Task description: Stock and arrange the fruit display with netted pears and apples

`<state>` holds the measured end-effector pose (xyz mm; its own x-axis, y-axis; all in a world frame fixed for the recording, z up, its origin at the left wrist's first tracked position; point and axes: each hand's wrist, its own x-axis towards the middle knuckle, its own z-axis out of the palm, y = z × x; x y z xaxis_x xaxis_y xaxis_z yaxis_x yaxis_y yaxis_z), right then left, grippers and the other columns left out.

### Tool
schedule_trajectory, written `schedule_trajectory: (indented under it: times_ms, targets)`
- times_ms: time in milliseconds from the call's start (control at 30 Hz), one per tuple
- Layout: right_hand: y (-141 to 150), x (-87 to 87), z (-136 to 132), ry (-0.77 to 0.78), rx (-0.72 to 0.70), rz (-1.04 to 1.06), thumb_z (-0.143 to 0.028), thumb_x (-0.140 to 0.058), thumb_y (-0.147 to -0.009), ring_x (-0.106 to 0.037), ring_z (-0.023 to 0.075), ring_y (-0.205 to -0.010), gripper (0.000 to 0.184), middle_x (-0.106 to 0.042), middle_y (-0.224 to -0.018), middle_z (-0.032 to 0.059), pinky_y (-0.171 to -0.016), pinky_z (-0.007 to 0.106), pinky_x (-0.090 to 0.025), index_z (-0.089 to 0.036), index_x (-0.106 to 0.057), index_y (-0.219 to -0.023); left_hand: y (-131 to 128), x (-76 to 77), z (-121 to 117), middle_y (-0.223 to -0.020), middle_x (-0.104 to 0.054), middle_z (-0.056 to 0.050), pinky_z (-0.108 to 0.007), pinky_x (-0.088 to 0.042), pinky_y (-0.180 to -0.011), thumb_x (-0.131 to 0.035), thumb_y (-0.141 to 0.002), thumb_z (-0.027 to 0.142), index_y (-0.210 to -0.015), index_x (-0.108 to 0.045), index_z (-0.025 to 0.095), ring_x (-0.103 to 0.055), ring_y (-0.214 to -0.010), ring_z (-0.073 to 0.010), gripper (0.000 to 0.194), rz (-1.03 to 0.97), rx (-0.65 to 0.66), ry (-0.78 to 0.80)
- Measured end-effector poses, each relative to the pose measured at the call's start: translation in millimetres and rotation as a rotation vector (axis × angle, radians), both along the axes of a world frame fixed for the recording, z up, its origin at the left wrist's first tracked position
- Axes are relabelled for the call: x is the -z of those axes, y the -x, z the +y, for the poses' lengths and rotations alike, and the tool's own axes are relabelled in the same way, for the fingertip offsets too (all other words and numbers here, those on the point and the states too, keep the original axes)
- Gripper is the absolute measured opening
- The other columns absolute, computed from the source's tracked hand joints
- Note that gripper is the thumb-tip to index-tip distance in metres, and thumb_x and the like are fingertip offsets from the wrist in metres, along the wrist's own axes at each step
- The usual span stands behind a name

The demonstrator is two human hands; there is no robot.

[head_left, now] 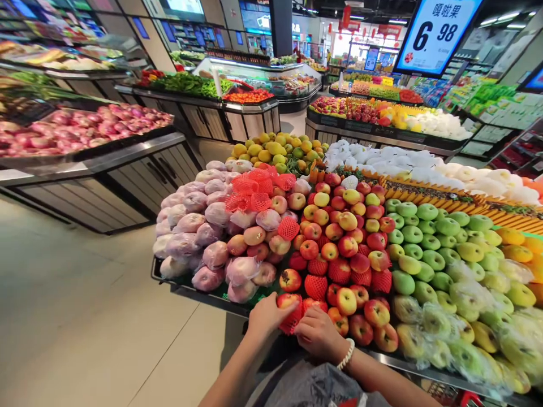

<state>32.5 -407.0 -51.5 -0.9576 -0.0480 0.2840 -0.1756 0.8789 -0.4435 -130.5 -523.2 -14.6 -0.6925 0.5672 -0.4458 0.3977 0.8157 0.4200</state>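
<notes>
At the front edge of the fruit stand, my left hand is closed around a red apple. A red foam net covers the apple's lower part. Just to the right, my right hand has its fingers curled in against the net's edge; its fingertips are partly hidden. Red and yellow apples lie in rows beyond, several of them in red foam nets. Loose red foam nets are heaped on the wrapped pinkish fruit at the left.
Green apples and bagged green fruit fill the stand's right side. Yellow fruit and white-wrapped fruit lie at the back. An onion stand is across the tiled floor. A price screen hangs upper right.
</notes>
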Motion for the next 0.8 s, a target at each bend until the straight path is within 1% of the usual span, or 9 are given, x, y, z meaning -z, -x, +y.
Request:
schedule_trajectory:
  times_ms: [67, 133, 233, 300, 400, 533, 633, 700, 800]
  targets:
    - [-5, -5.8, 2, 0.046, 0.006, -0.008, -0.011, -0.063, -0.088, -0.059, 0.0191, -0.080, 0.014, -0.072, -0.083, 0.0018, -0.075, 0.031, -0.044, -0.023, -0.068, -0.092, 2, 7.4, -9, -0.079, -0.074, -0.011, -0.033, -0.049, -0.065, -0.045, -0.085, 0.075, -0.084, -0.064, 0.019, -0.073, -0.077, -0.0300, 0.059, -0.129, -0.082, -0.138]
    - [-10, -13.7, 4, 0.091, -0.003, -0.064, -0.014, -0.067, -0.084, -0.059, 0.0189, -0.078, 0.013, -0.072, -0.084, 0.0016, -0.073, 0.030, -0.044, -0.023, -0.068, -0.093, 3, 12.0, -16, -0.065, -0.067, -0.005, -0.032, -0.047, -0.060, -0.035, -0.087, 0.077, -0.083, -0.060, 0.021, -0.069, -0.063, -0.0261, 0.061, -0.238, -0.198, -0.257]
    - [-20, -29.4, 10, 0.157, -0.080, -0.175, -0.018, -0.071, -0.079, -0.057, 0.0167, -0.071, 0.014, -0.068, -0.080, -0.0013, -0.066, 0.028, -0.040, -0.024, -0.068, -0.092, 1, 13.5, -19, -0.072, -0.070, -0.004, -0.032, -0.049, -0.061, -0.041, -0.087, 0.075, -0.093, -0.058, 0.021, -0.071, -0.064, -0.0266, 0.058, -0.182, -0.279, -0.284]
    - [-28, -41.9, 17, 0.209, -0.052, -0.202, -0.017, -0.068, -0.080, -0.056, 0.0155, -0.070, 0.012, -0.066, -0.080, -0.0020, -0.065, 0.027, -0.039, -0.024, -0.067, -0.090, -5, 14.6, -18, -0.083, -0.074, -0.008, -0.033, -0.050, -0.066, -0.053, -0.085, 0.071, -0.100, -0.059, 0.020, -0.075, -0.078, -0.0307, 0.053, -0.058, -0.201, -0.209]
    - [-44, -60.8, 32, 0.344, 0.158, -0.163, -0.011, -0.054, -0.084, -0.058, 0.0167, -0.075, 0.015, -0.063, -0.083, 0.0004, -0.070, 0.028, -0.043, -0.023, -0.063, -0.084, -18, 23.6, -15, -0.096, -0.077, -0.013, -0.036, -0.054, -0.075, -0.064, -0.086, 0.061, -0.117, -0.058, 0.017, -0.076, -0.094, -0.0350, 0.054, 0.094, -0.024, -0.124]
    - [-62, -79.1, 57, 0.562, 0.424, -0.025, -0.013, -0.038, -0.087, -0.059, 0.0218, -0.083, 0.020, -0.059, -0.085, 0.0049, -0.078, 0.034, -0.050, -0.024, -0.052, -0.077, -30, 45.3, -18, -0.130, -0.069, -0.017, -0.038, -0.057, -0.093, -0.067, -0.090, 0.046, -0.132, -0.052, 0.018, -0.073, -0.113, -0.0316, 0.053, 0.234, 0.078, -0.241]
    - [-65, -84.8, 68, 0.686, 0.480, 0.008, -0.016, -0.035, -0.089, -0.058, 0.0233, -0.081, 0.022, -0.057, -0.083, 0.0069, -0.074, 0.035, -0.050, -0.024, -0.046, -0.071, -26, 55.6, -23, -0.141, -0.062, -0.018, -0.043, -0.056, -0.104, -0.071, -0.089, 0.042, -0.135, -0.052, 0.017, -0.067, -0.125, -0.0325, 0.056, 0.270, 0.144, -0.258]
    - [-59, -83.9, 65, 0.686, 0.454, -0.052, -0.022, -0.040, -0.092, -0.057, 0.0227, -0.077, 0.026, -0.055, -0.077, 0.0056, -0.070, 0.035, -0.049, -0.024, -0.043, -0.066, -22, 57.2, -26, -0.145, -0.060, -0.019, -0.044, -0.054, -0.107, -0.074, -0.087, 0.034, -0.138, -0.050, 0.016, -0.064, -0.128, -0.0328, 0.059, 0.264, 0.211, -0.227]
    - [-40, -73.9, 44, 0.525, 0.467, -0.219, -0.034, -0.060, -0.094, -0.058, 0.0209, -0.075, 0.027, -0.057, -0.075, 0.0021, -0.071, 0.033, -0.050, -0.023, -0.051, -0.070, -17, 54.2, -26, -0.150, -0.057, -0.018, -0.044, -0.055, -0.106, -0.073, -0.085, 0.022, -0.142, -0.047, 0.018, -0.064, -0.127, -0.0311, 0.063, 0.261, 0.298, -0.185]
